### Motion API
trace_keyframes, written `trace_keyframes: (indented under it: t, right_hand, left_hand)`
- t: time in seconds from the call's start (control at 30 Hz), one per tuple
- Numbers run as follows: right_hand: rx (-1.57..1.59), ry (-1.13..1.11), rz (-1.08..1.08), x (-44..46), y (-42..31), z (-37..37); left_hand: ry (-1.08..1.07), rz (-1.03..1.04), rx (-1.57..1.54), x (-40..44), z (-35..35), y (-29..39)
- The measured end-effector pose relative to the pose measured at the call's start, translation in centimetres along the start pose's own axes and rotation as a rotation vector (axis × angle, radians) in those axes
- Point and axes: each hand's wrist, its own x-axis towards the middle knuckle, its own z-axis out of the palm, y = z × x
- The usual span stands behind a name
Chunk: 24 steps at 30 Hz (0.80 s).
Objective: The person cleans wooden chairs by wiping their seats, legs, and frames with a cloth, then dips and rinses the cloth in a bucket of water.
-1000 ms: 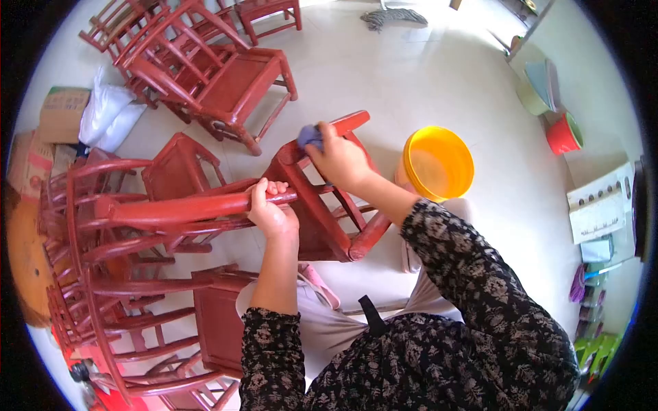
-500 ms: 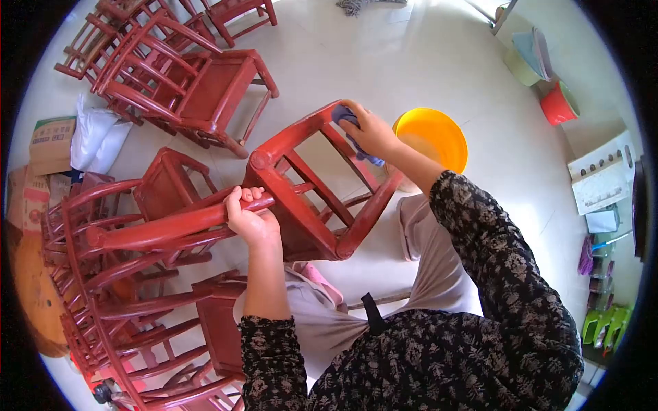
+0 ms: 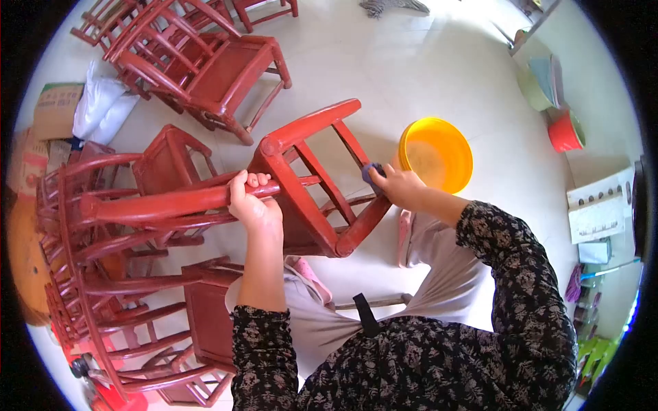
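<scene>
A red wooden chair (image 3: 299,179) is tipped before me, its legs and crossbars facing up toward the right. My left hand (image 3: 254,202) is wrapped round one of its thick red bars, left of the seat frame. In my right hand (image 3: 399,185) is a bunched blue-grey cloth (image 3: 371,172), pressed to the thin crossbar near the frame's right corner. Most of the cloth is hidden by my fingers. Just beyond that hand stands a yellow bucket (image 3: 439,155), its inside pale near the bottom.
More red chairs (image 3: 229,72) stand at the upper left, and others crowd the left side. A cardboard box (image 3: 58,109) and white bag (image 3: 103,109) lie by the left wall. Along the right wall are a red pot (image 3: 566,131) and a white rack (image 3: 600,205).
My right hand has slid the cloth down along the crossbar, from the top corner toward the lower right. My left hand keeps its grip on the chair. The whole view has shifted slightly.
</scene>
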Motion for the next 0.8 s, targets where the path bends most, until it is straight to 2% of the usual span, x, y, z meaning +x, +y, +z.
trace_keyframes:
  t: [0.07, 0.2, 0.27, 0.33, 0.37, 0.47, 0.53, 0.6, 0.63, 0.7, 0.8]
  right_hand:
    - [0.041, -0.121, -0.041, -0.9, -0.9, -2.2]
    - [-0.062, -0.084, -0.148, 1.4, -0.4, -2.8]
    - [-0.094, 0.251, -0.249, 4.6, 0.1, -2.2]
    - [-0.115, 0.245, -0.098, 8.1, -0.8, -5.5]
    - [-0.120, 0.237, -0.111, 9.3, -0.7, -6.0]
    - [-0.155, 0.158, -0.131, 10.6, -1.5, -7.0]
    - [-0.220, -0.053, -0.069, 9.9, -1.9, -6.4]
    - [-0.205, -0.121, -0.211, 7.3, -1.7, -4.2]
    - [-0.213, -0.124, -0.215, 5.9, -2.1, -3.9]
    - [-0.217, -0.267, -0.307, 4.2, -2.8, -3.8]
    - [-0.221, -0.299, -0.299, 6.7, -2.4, -5.5]
  left_hand:
    - [0.001, 0.022, -0.005, 0.4, -0.2, -0.1]
    - [-0.025, 0.037, -0.003, 0.1, -0.2, -0.1]
    - [-0.025, 0.016, -0.005, 0.2, -0.4, -0.1]
    - [-0.010, 0.018, -0.009, 0.1, -0.4, -0.2]
    - [-0.013, 0.019, -0.008, 0.0, -0.4, -0.1]
    - [-0.017, 0.011, -0.069, 0.1, -0.3, 0.0]
    - [0.002, 0.016, -0.103, 0.2, -0.4, -0.1]
    - [0.006, -0.003, -0.097, 0.1, -0.5, -0.1]
    - [0.011, -0.001, -0.105, 0.1, -0.5, -0.2]
    - [0.013, -0.007, -0.115, 0.2, -0.5, -0.2]
    - [-0.021, -0.009, -0.113, 0.2, -0.6, -0.2]
